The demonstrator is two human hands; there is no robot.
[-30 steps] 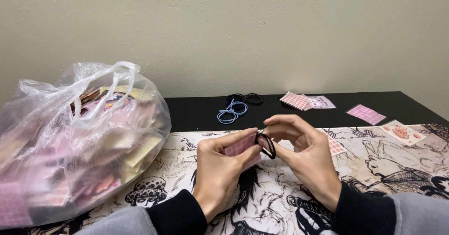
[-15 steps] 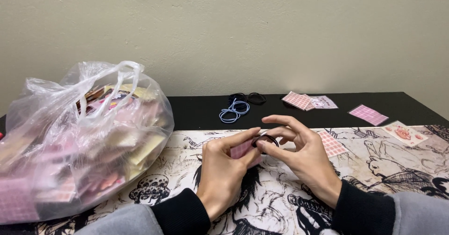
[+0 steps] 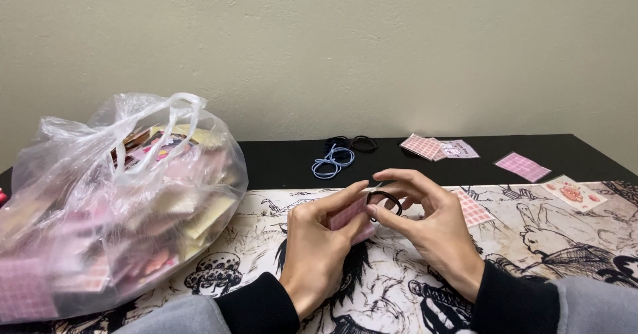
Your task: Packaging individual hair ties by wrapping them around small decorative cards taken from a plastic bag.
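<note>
Reopened, black band (image 3: 385, 202) loops right hand (image 3: 435, 231) fingers; left hand (image 3: 319, 247) grips pink cards (image 3: 350, 213).

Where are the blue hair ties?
The blue hair ties lie on the black table near the wall, just beyond the person's hands in the head view. They are beside the black hair ties, right of the plastic bag.

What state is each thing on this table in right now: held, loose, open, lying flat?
Small pink packet stack: gripped in the left hand.
Black elastic band: stretched on the right hand fingers, against the stack.
Clear plastic bag: full, top open, handles untied.
Blue elastic bands: loose pile on the black table.
Pink checked packets: lying flat.
</note>
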